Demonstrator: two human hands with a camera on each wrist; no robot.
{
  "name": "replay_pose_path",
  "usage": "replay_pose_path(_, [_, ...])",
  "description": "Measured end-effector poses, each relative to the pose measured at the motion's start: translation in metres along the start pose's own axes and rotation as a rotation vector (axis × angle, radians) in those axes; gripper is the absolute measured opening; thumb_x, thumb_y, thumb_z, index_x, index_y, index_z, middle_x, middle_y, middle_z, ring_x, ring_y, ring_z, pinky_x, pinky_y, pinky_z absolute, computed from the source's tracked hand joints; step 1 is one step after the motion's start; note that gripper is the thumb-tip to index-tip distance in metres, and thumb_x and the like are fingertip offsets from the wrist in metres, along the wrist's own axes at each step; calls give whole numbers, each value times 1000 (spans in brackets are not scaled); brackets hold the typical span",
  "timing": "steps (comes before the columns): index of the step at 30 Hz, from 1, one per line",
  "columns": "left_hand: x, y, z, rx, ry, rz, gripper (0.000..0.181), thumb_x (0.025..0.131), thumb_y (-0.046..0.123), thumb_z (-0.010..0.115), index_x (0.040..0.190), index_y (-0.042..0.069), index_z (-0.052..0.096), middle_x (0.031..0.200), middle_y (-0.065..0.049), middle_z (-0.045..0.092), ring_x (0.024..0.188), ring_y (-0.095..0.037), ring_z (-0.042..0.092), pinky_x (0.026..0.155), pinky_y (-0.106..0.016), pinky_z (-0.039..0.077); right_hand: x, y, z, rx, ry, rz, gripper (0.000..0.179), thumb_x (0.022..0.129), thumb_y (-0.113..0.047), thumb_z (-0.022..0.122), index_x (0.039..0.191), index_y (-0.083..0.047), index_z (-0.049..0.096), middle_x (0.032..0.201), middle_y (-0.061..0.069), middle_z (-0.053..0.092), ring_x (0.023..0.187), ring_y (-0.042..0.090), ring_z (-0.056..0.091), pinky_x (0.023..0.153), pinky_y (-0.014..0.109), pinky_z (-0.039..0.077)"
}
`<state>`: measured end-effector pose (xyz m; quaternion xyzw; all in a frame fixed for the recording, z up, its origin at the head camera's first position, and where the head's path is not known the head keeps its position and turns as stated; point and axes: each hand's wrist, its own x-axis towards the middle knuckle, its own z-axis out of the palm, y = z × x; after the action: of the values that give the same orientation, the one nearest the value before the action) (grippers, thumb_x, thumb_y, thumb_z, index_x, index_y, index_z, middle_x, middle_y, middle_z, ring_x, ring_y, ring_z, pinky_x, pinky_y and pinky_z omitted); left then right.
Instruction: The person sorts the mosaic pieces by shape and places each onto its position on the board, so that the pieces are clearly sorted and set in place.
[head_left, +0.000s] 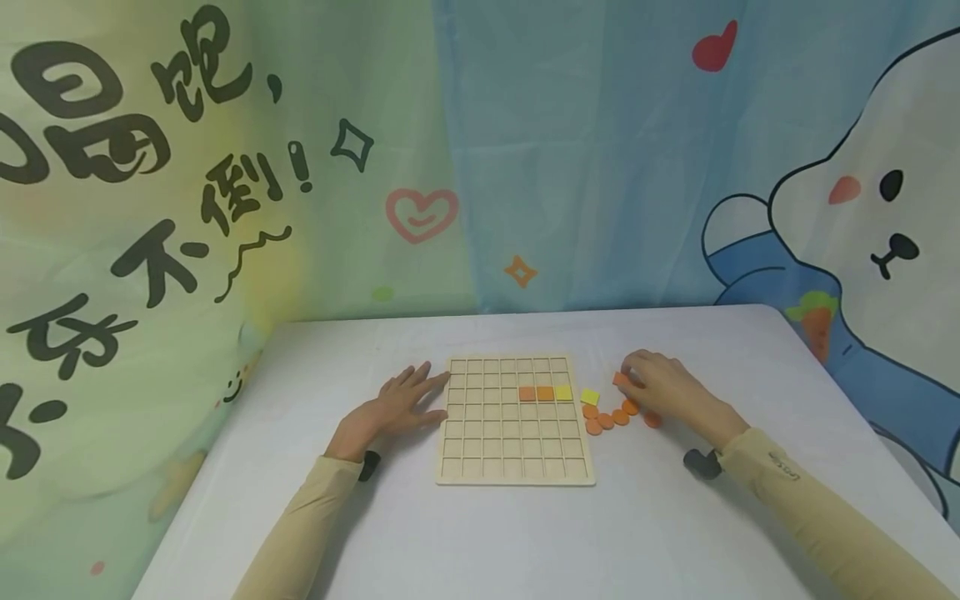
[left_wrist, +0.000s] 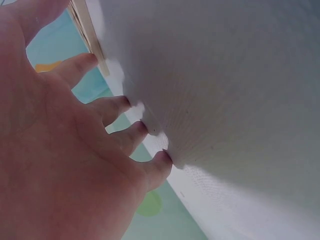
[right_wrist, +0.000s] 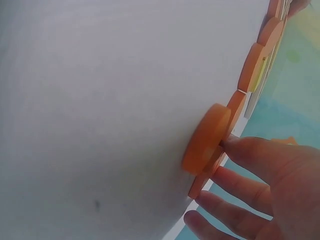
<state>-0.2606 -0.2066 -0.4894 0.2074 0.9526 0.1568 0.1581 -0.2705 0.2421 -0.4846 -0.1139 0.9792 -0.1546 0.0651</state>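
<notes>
Board on table, curtain behind; three tiles in right-hand cells; discs right of board; left hand at left edge, right hand beside discs

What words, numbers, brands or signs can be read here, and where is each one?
"吧," on the printed backdrop.
"不倒!" on the same backdrop, lower down.
Other characters there: cut off or too stylised to tell.
Dark mark on the right sleeve: too small to read.

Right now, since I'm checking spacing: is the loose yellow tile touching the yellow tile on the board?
Apart. The head view shows the board's right rim lying between the loose yellow tile and the board's yellow tile.
</notes>
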Motion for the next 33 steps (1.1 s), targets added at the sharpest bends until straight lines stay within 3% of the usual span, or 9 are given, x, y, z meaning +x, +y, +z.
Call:
replay_pose_path(21, [0,2,1,-5,-15,-18,73,99,55,54,161,29,26,170,-14,10,156,-41,6,125,-61,10,-1,-2,-2,-4,6,-17,33,96,-26,66,119,-2,65,114,14,65,90,24,58,82,42,57])
replay_pose_path(33, [-1,3,-2,-3,-9,-6,72,99,52,56,160,25,28,169,-17,12,155,-45,9,124,-63,11,-4,-10,-9,-9,20,-82,29,96,-23,66,116,-2,66,113,14,65,88,22,58,85,45,56])
